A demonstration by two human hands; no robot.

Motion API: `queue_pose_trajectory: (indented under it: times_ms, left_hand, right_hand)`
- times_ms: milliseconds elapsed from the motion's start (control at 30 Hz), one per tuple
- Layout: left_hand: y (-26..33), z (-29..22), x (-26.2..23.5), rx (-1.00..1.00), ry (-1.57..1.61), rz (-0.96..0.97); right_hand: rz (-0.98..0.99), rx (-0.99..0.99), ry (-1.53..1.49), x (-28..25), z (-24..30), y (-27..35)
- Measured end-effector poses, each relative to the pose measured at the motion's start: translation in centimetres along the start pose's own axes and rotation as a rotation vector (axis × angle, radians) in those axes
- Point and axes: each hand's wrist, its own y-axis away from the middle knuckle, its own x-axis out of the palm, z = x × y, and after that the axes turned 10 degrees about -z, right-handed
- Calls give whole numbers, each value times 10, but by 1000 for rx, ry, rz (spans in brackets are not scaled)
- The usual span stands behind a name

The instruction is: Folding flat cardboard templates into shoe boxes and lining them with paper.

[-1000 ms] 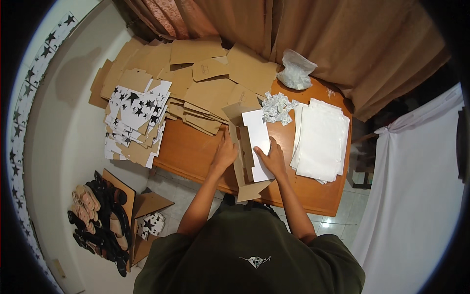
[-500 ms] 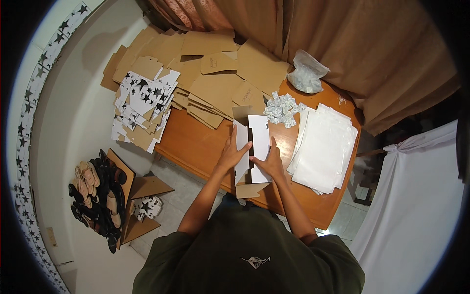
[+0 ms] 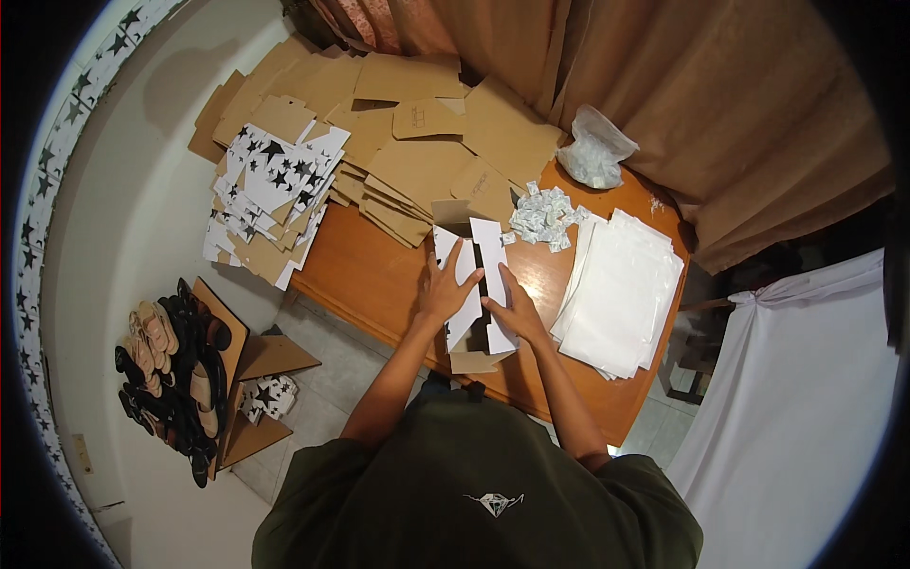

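Observation:
A cardboard box (image 3: 491, 256), white outside and brown inside, lies at the table's front edge with its two long flaps folded inward, a dark gap between them. Its short brown flaps stick out at the far and near ends. My left hand (image 3: 444, 291) grips the left side, fingers over the left flap and thumb at the gap. On the right side, my right hand (image 3: 513, 308) grips the box, its thumb reaching into the gap and its fingers along the outer edge. The inside of the box is mostly hidden.
Flat brown cardboard blanks (image 3: 412, 171) cover the table's far left, beside star-printed white blanks (image 3: 275, 180). Small white packets (image 3: 545, 216) lie beyond the box, near a clear plastic bag (image 3: 595, 152). White sheets (image 3: 621, 289) are stacked right. A shoe rack (image 3: 242, 379) stands left.
My left hand's fingers have shifted from the box's outer left side onto its left flap. The box has turned slightly and moved a little left. My right hand still holds the right side.

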Motion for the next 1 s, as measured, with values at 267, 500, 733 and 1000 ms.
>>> queue_pose_trajectory:
  times_ms: [267,500,733,1000]
  left_hand:
    - [0,22,8,83,-81,-27]
    - [5,41,3,80,72,110]
    - [-13,50,-13,86,355,-225]
    - [-69,74,-57,183,242,-151]
  right_hand:
    - [38,16,-84,1,-1,4]
    - [119,61,156,10,-1,9]
    - [77,115,204,16,18,11]
    - [142,-105,168,2,25,-14]
